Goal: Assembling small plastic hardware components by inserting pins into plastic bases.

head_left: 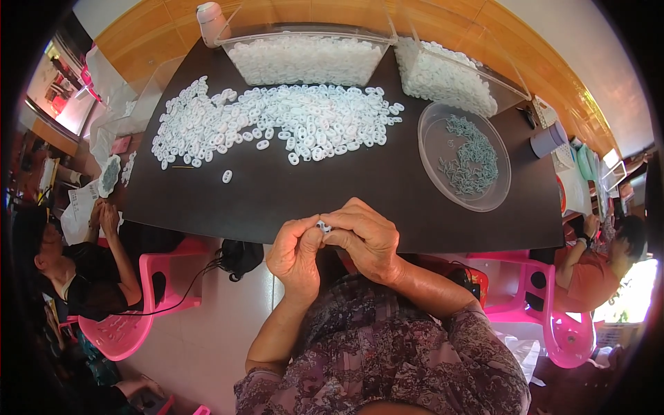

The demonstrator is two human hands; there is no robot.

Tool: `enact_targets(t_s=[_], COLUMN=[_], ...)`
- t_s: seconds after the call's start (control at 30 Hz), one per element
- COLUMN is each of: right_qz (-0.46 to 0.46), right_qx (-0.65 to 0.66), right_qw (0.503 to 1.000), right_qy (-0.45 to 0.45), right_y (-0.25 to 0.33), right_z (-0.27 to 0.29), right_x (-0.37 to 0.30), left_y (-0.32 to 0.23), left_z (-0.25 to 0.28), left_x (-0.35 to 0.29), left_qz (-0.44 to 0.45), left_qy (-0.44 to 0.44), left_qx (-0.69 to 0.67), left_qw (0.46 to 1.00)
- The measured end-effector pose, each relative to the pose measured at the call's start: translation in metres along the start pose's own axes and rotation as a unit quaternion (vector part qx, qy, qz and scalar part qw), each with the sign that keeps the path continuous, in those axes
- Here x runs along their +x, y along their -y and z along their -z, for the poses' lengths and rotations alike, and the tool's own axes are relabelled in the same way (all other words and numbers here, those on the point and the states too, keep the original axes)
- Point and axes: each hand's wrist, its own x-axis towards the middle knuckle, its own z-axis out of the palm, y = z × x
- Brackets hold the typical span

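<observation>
Close to the table's near edge, my left hand (pixel 296 254) and my right hand (pixel 365 236) meet, fingertips pinched together. Between them they grip a small white plastic piece (pixel 323 227) with dark spots; the fingers cover most of it. Farther up the dark table (pixel 290 187) spreads a heap of white oval two-hole pieces (pixel 311 117). One loose white oval piece (pixel 227 176) lies apart from the heap, left of my hands. To the right, a round clear tray (pixel 432 162) holds a pile of small grey-green pins or screws (pixel 477 162).
Two clear bins, a left bin (pixel 308 62) and a right bin (pixel 449 76), hold more white pieces at the back. A pink bottle (pixel 211 24) and a lilac cup (pixel 546 140) stand near the edges. People sit at left (pixel 83 270) and right (pixel 595 270) on pink chairs.
</observation>
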Motion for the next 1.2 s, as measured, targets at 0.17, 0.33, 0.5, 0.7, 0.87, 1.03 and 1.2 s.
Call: enact_targets(t_s=[0.17,0.33,0.5,0.7,0.87,1.03,1.2], right_qz=[-0.02,-0.028,-0.032,-0.038,0.032,0.091,0.105], right_qx=[-0.003,-0.01,-0.005,-0.01,-0.065,-0.076,-0.072], right_qw=[1.0,1.0,0.999,0.999,0.996,0.991,0.99], right_qy=[-0.005,0.001,0.008,-0.007,-0.052,-0.058,-0.055], right_y=[0.001,0.008,0.009,0.007,0.003,0.002,0.0], right_z=[-0.002,-0.001,-0.001,-0.004,-0.014,-0.016,-0.015], right_x=[-0.002,0.002,0.002,0.002,-0.003,-0.004,-0.005], left_y=[-0.004,-0.014,-0.016,-0.016,-0.012,-0.005,-0.005], left_z=[-0.002,0.0,-0.002,-0.003,-0.014,-0.018,-0.023], left_x=[-0.002,0.003,0.002,0.002,-0.006,-0.008,-0.009], left_qz=[0.03,0.024,0.032,0.041,0.019,-0.064,-0.097], left_qy=[-0.01,0.002,-0.003,0.009,-0.042,-0.041,-0.047], left_qx=[-0.019,-0.017,-0.046,-0.011,-0.024,0.005,0.012], left_qw=[0.999,1.0,0.998,0.999,0.999,0.997,0.994])
